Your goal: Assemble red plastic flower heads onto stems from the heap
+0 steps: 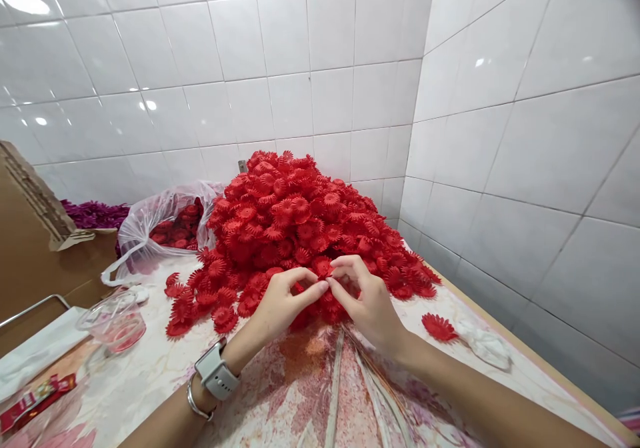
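Observation:
A large heap of red artificial flowers (300,211) with toothed, petal-like edges rises in front of me. At its near edge, my left hand (287,298) and my right hand (367,305) meet, thumbs and index fingers pinched together. Between the fingertips is a small red flower piece (324,268), mostly hidden by the fingers and hard to separate from the heap behind. A pale smartwatch (217,370) and a silver bangle sit on my left wrist.
Left of the heap lies a clear plastic bag (145,235) with red flowers, near purple flowers (95,215) and a cardboard box (45,268). A clear plastic cup (115,328) and red wrapper (37,401) are nearer. A single red flower (439,327) lies at right. Tiled walls (280,41) stand behind.

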`<action>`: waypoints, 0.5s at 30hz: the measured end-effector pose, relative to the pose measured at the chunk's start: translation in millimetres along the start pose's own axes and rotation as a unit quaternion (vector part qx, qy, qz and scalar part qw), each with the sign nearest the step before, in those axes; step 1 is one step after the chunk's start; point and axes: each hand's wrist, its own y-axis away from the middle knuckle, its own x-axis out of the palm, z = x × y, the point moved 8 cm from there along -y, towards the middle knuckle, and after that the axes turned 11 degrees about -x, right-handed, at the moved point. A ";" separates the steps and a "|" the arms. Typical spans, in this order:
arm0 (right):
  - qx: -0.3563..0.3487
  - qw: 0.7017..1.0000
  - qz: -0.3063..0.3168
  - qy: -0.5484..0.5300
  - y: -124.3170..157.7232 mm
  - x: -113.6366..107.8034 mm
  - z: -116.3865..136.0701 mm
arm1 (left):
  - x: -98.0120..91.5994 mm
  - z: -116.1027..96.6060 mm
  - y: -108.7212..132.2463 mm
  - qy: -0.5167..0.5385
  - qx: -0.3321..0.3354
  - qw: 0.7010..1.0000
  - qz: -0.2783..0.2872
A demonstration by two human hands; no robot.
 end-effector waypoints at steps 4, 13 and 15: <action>0.002 0.999 -0.033 0.038 1.0 -6.9 0.4 | 6.9 -1.4 3.6 0.028 -0.001 0.999 0.021; -0.044 0.997 0.047 0.033 2.4 5.1 6.9 | 9.1 9.0 2.6 0.122 -0.063 0.991 0.011; -0.042 0.998 0.049 0.025 2.0 5.8 6.0 | 9.1 13.6 1.7 0.141 -0.079 0.987 0.009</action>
